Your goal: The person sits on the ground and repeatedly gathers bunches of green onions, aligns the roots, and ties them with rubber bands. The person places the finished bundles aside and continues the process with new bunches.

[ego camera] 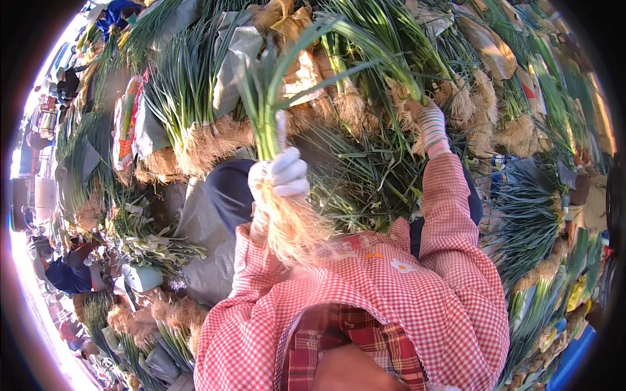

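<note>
In a white glove, my left hand (281,173) is closed around a small bunch of green onions (266,124). The leaves point up and away from me, and the pale, stringy roots (293,222) hang below the fist, towards my chest. My right hand (429,119), in a striped glove, reaches forward to the row of onions. Its fingers close on the lower stalks of some green onions (408,80), whose long leaves arch to the left. The fingertips are partly hidden by stalks and roots.
Loose onion leaves (367,176) lie between my knees. Bundled green onions (188,107) line the front, roots towards me. A woven plastic sheet (210,239) lies at left, near a pale bucket (142,277). More onions (525,215) lie at right. Other people (73,269) are at the left rim.
</note>
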The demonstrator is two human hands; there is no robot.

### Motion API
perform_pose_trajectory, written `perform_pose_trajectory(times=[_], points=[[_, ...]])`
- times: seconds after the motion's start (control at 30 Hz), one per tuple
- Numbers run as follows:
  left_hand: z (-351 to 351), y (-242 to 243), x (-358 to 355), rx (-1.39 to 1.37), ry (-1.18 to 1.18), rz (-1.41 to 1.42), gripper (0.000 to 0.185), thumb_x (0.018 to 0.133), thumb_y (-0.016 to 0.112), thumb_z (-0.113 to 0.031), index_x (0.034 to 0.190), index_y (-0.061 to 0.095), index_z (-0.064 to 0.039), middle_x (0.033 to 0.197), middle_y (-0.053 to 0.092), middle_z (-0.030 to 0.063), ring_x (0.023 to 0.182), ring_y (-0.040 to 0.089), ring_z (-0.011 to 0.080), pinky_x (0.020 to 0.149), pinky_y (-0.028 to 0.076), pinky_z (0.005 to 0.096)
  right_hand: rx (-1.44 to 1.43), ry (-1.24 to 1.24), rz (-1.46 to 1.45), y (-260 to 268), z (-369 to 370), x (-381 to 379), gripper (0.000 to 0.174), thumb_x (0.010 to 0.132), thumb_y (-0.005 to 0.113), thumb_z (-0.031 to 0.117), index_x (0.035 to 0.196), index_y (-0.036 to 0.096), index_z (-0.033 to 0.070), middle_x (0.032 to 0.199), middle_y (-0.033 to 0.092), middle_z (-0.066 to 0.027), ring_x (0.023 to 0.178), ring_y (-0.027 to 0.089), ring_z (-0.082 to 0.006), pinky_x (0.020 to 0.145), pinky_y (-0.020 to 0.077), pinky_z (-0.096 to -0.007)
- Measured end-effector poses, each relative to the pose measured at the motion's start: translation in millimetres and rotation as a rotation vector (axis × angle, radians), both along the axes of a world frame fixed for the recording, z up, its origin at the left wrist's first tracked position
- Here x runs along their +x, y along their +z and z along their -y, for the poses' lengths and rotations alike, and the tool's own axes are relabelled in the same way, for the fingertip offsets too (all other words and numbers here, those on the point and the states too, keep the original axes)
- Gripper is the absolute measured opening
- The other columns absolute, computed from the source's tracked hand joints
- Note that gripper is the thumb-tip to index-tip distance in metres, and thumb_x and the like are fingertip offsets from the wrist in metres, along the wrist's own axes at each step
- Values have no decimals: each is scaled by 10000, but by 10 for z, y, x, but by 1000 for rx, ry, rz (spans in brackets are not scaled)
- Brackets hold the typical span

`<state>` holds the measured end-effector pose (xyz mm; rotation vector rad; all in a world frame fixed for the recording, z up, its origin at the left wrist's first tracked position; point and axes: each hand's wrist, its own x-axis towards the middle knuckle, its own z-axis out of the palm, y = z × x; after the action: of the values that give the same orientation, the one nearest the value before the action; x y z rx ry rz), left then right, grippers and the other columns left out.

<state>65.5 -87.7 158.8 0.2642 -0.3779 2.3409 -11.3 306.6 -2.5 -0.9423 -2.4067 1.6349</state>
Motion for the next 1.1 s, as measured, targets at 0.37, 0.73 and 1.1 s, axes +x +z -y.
perform_pose_trajectory(times=[0.37,0.73,1.1], points=[[-752,-1346,284,-1049,-160,258,193,770,608,-61,914,657,58,929,676,150,794,652,222,752,556,323,154,409,-230,95,1539,1140,304,968,580,262,1153,638,28,948,698,-52,771,617,-119,780,505,-300],[-364,-1082,567,-633,10,363,246,814,616,-145,989,621,29,980,645,192,1016,626,344,815,564,407,512,396,349,675,1052,1364,788,805,705,491,1378,433,24,1259,569,-275,1180,536,-418,980,446,-439],[3,-1356,275,-1306,-107,219,269,821,598,-173,941,600,67,794,620,134,721,654,300,664,575,354,-853,380,161,280,1931,1331,158,921,639,155,1020,608,36,804,634,-18,663,595,-118,593,493,-257]])
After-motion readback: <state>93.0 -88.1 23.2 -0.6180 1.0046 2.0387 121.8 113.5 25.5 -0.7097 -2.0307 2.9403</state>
